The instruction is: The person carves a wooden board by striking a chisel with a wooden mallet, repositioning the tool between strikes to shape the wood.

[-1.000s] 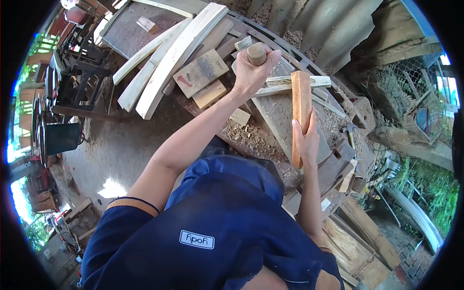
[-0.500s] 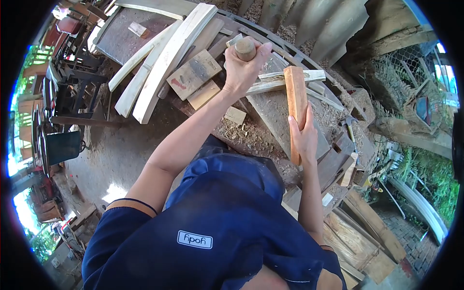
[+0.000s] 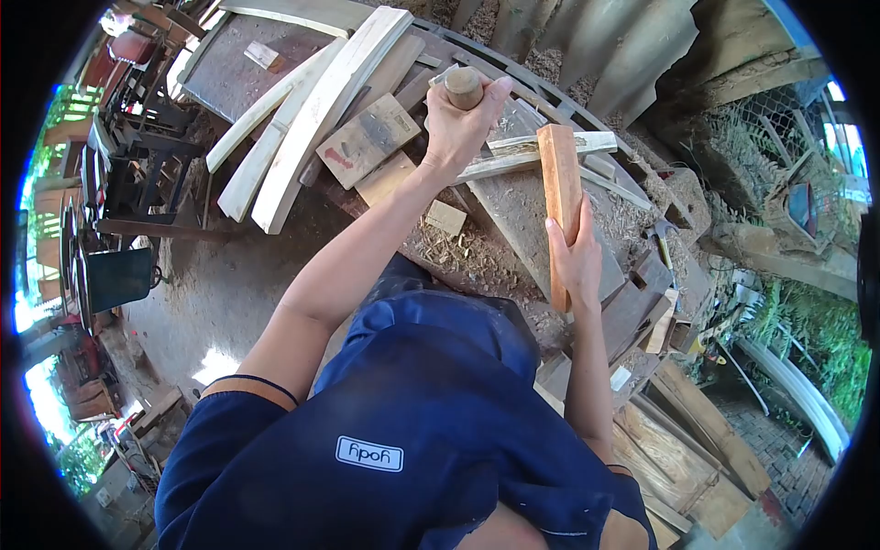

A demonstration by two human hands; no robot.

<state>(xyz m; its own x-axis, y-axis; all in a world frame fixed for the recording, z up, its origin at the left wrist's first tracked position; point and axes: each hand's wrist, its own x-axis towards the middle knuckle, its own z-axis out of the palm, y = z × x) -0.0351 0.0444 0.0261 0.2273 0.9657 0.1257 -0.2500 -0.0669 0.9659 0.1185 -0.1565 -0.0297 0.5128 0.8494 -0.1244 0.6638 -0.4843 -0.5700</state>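
My left hand is closed around a thick round wooden tool handle, its blunt end facing up at me. The tool's lower part is hidden by the hand. Below and right of that fist a pale split-edged timber lies across the workbench. Fingers and thumb of my right hand wrap the lower part of a reddish-brown squared wooden block. The block's far end overlaps the pale timber in this view. Wood shavings lie on the bench between my arms.
Long pale boards are piled at the bench's far left, beside a short plank with a red mark. A hammer lies right of my right hand. Dark furniture frames stand left; planks lean at lower right.
My left hand and the wooden handle have shifted slightly away from me and to the left. My right hand and the wooden block stay almost where they were.
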